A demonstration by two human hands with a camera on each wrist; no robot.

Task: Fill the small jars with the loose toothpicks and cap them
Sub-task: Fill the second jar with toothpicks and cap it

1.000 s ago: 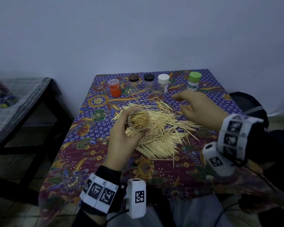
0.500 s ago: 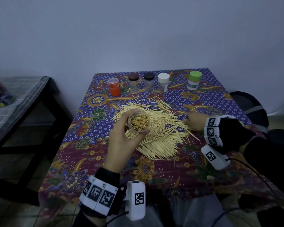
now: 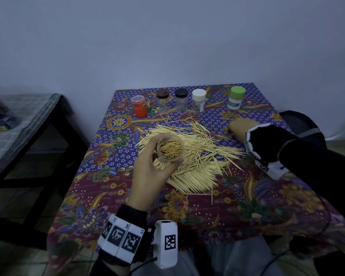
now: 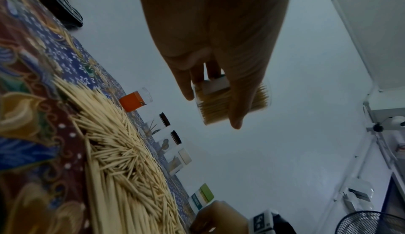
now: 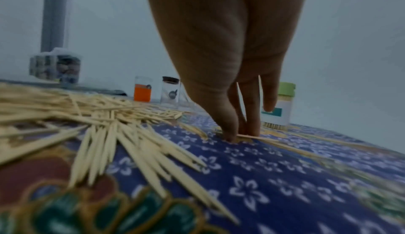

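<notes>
right hand [image 3: 239, 128] slid farther from pile [image 3: 195, 156], left hand [image 3: 151, 172] keeps jar [image 3: 170, 150].

table [image 3: 127, 108]; batik cloth [image 3: 100, 176] | toothpick pile [image 3: 197, 156] | five jars [image 3: 180, 100]

green-lidded jar [image 3: 236, 98]: white and teal label, print too blurred to read | left wristband [image 3: 121, 237]: small characters "L5" and "L3" at tag corners, square black-and-white code tags | left wrist camera [image 3: 167, 243]: one code tag, no words | other jars: no readable text
</notes>
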